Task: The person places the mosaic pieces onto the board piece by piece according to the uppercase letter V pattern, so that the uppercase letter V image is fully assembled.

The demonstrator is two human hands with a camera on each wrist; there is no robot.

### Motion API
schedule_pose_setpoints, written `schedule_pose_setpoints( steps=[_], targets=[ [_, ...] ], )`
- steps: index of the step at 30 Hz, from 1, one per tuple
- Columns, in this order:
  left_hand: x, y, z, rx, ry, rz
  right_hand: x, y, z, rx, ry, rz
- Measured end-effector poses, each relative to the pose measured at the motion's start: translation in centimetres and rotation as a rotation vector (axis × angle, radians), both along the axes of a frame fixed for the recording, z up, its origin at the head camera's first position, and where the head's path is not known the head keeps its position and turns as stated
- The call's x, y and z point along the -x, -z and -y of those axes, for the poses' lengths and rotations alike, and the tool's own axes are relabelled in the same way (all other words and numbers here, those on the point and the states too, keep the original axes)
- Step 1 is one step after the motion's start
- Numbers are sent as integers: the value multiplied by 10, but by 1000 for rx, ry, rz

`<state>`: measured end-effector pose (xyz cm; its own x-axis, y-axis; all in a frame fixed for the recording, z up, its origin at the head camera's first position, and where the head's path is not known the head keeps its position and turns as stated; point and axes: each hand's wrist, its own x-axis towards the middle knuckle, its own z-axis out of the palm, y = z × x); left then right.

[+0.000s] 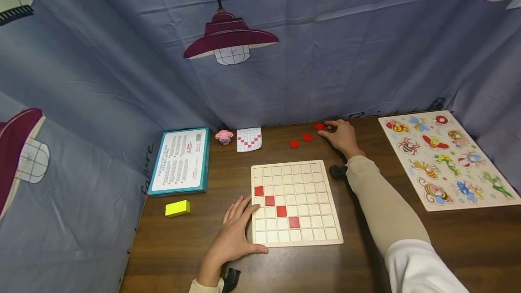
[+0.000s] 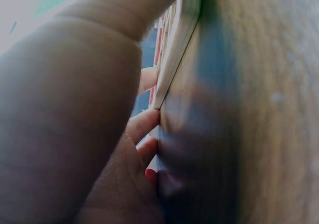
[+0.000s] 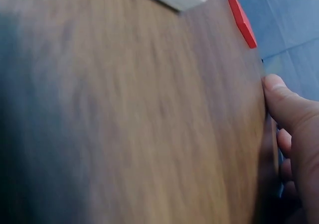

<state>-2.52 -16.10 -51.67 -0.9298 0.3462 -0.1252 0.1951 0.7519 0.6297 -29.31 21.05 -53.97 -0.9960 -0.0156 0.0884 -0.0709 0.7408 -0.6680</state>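
Note:
A wooden grid board lies on the table with several red square tiles set in a diagonal line in its cells. My left hand rests at the board's left side, fingers spread. Its index fingertip touches the left edge and its thumb lies by the lower left corner. At the back of the table my right hand has its thumb and fingertips right beside a loose red tile. Two more loose red tiles, one nearer and one farther left, lie beside it.
A pattern card and a pink figurine stand at the back. On the left are a teal-edged box and a yellow block. An insect puzzle board lies on the right. Behind the table hangs a curtain.

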Motion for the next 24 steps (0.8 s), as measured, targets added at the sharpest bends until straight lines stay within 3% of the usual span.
schedule_pose_setpoints(
  steps=[5,13,24],
  targets=[
    [0,1,0,2,0,7,3,2,2,-46,-1,-55],
    [1,1,1,15,-14,17,3,5,3,-182,-85,-82],
    [1,1,0,20,-8,9,-10,6,-4,-98,-97,-90]
  ],
)
